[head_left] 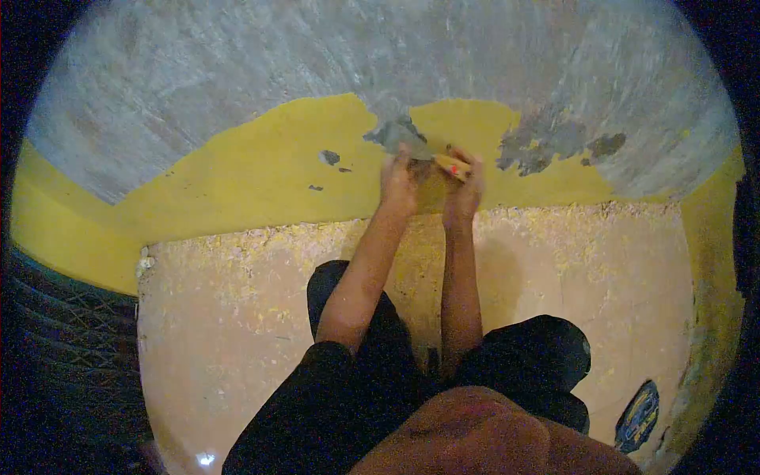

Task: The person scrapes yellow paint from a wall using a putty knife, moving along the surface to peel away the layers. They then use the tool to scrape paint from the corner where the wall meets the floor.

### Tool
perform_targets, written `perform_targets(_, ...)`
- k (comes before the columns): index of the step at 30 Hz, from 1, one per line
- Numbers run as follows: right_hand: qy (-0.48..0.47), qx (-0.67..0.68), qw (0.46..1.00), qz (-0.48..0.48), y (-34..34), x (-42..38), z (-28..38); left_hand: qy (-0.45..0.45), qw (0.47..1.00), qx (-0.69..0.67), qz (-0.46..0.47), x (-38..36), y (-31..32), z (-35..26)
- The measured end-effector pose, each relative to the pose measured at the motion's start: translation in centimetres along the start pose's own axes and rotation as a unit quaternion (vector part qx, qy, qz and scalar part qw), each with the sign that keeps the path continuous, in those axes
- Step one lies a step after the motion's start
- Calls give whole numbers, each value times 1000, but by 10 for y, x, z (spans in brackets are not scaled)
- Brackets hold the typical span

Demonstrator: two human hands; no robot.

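Observation:
A paint scraper [453, 168] with a yellowish wooden handle and a red mark lies against the wall, its blade angled up and to the left. My right hand [464, 191] is closed around the handle. On the blade side, my left hand [399, 184] is closed at the scraper's metal part; its fingertips are slightly blurred. Both hands are at the yellow painted band [269, 170] of the wall. Just above the blade is a bare grey patch [396, 131] with ragged paint edges, joining the large grey stripped area [261, 63] higher up.
Yellow paint flakes [261, 237] litter the pale floor [222, 348], thickest along the wall's foot. A dark blue item with yellow markings [638, 416] lies at the lower right. A dark folding metal grille [75, 340] stands at the left. My bent knees [526, 356] flank my forearms.

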State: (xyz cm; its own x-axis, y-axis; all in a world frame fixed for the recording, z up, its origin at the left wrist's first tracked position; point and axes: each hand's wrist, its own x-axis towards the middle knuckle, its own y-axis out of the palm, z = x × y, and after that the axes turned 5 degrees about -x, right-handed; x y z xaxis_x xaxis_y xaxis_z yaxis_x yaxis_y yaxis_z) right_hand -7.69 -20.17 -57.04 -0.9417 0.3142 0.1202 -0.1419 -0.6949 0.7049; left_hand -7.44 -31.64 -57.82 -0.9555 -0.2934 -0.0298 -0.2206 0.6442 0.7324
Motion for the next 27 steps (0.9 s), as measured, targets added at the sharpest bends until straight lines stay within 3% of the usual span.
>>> perform_targets(2, 204, -39, 965, 162, -13, -7, -14, 18, 990, -27, -137, 9, -15, -7)
perform_targets(3, 208, -31, 965, 158, -21, -11, -22, 19, 990, -18, -139, 9, -17, -7)
perform_targets(5, 232, -108, 924, 286, -48, -11, -42, 32, 975, 110, -191, 5, -16, -6)
perform_targets(6, 235, -102, 924, 284, -60, -8, -47, -27, 980, 175, -89, 21, -58, 2)
perform_targets(8, 271, -192, 869, 366, -77, -1, -58, -33, 976, 194, -89, 23, -67, 19)
perform_targets(9, 274, -187, 870, 366, -81, 2, -62, -38, 974, 208, -86, 23, -68, 25)
perform_targets(10, 276, -288, 840, 367, -83, 6, -67, -86, 967, 224, -82, 22, -72, 25)
perform_targets(11, 275, -387, 801, 364, -84, 7, -72, -84, 967, 227, -85, 20, -73, 31)
perform_targets(12, 275, -384, 802, 366, -83, 6, -73, -66, 967, 207, -132, 16, -69, 41)
perform_targets(14, 24, -483, 812, 327, -81, 6, -75, -45, 965, 185, -180, 16, -67, 42)
perform_targets(16, -1, -485, 823, 296, -78, 4, -75, -32, 984, 161, -72, 28, -90, 42)
perform_targets(17, -25, -488, 832, 262, -76, 3, -75, -31, 983, 163, -73, 31, -94, 44)
perform_targets(19, -17, -505, 822, 262, -75, 5, -79, -25, 995, 12, -99, 29, -78, 42)
perform_targets(22, -44, -525, 807, 267, -76, 3, -80, -40, 997, 8, -58, 25, -75, 37)
perform_targets(23, -80, -525, 803, 272, -77, 1, -79, -41, 997, 6, -61, 24, -74, 39)
perform_targets(25, -60, -556, 782, 277, -73, -3, -80, -32, 989, -3, -147, 28, -80, 44)
perform_targets(27, -43, -584, 760, 282, -73, -7, -90, -27, 987, 8, -160, 27, -89, 44)
